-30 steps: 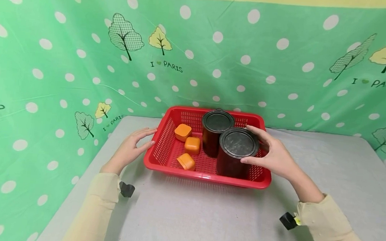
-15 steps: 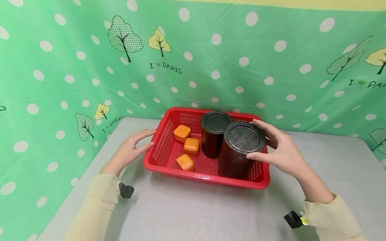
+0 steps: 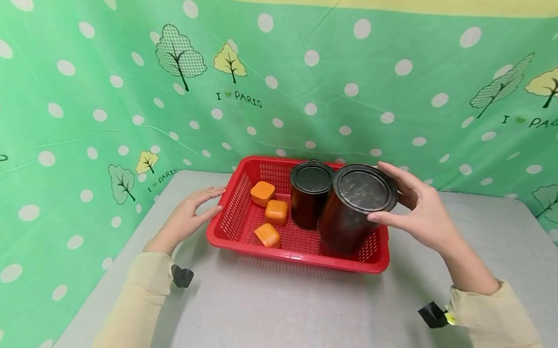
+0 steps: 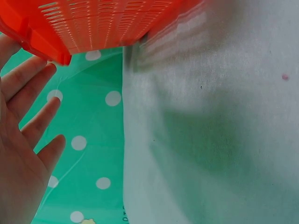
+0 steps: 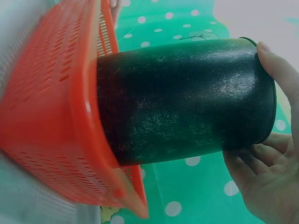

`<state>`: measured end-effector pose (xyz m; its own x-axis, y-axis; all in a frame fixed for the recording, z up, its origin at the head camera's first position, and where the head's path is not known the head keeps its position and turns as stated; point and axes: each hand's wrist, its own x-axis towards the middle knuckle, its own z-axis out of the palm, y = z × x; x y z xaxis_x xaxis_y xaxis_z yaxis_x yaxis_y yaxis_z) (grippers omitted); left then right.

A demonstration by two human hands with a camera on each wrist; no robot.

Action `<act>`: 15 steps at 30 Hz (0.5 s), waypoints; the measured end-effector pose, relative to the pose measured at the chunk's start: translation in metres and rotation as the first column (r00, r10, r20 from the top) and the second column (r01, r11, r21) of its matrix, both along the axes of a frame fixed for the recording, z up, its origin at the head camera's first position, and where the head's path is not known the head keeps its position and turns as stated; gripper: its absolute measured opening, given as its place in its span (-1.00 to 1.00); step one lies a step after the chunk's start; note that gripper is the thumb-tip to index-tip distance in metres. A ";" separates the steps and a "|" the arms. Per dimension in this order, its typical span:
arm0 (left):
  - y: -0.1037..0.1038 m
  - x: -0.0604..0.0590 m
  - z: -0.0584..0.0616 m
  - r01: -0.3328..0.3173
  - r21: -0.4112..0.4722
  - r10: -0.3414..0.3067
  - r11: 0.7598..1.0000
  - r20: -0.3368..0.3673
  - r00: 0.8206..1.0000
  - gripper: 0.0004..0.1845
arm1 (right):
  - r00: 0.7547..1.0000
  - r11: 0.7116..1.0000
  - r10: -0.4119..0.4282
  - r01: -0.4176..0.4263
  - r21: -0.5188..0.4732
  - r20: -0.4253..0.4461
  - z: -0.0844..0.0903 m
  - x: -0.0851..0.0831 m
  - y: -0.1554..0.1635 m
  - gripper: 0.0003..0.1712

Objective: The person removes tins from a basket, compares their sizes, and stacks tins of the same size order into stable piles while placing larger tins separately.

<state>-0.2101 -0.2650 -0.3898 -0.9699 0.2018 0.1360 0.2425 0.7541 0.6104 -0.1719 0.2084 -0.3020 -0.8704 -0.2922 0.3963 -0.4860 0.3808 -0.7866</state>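
My right hand [image 3: 419, 209] grips a large black lidded can [image 3: 354, 213] near its top, thumb at the near side of the lid and fingers behind. The can leans to the right, its lower end still inside the red plastic basket [image 3: 297, 257]. Beside it, a second black can [image 3: 310, 195] stands upright in the basket. In the right wrist view the big can [image 5: 187, 100] rises well past the basket's rim. My left hand [image 3: 189, 213] touches the basket's left rim with straight fingers; the left wrist view shows the fingers [image 4: 32, 88] spread at the rim.
Several orange rounded blocks [image 3: 276, 212] lie in the left part of the basket. The basket stands on a grey-covered table [image 3: 268, 315]. Close behind it hangs a green dotted curtain [image 3: 286, 87] with printed trees, which also runs along the left side.
My right hand has lifted the large can and moved it up and to the right, tilting it. The left hand stays at the rim, and the basket is nearly still.
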 end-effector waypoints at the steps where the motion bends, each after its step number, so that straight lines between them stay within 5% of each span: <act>1: 0.000 0.000 0.000 0.000 0.001 0.000 1.000 0.000 1.000 -0.41 | 1.000 1.000 -0.002 0.002 -0.004 -0.002 0.001 0.000 0.001 0.00; 15: 0.000 0.000 0.000 0.005 0.008 -0.005 1.000 -0.003 1.000 -0.42 | 0.995 0.997 -0.054 0.050 -0.056 -0.081 0.018 0.004 0.018 0.00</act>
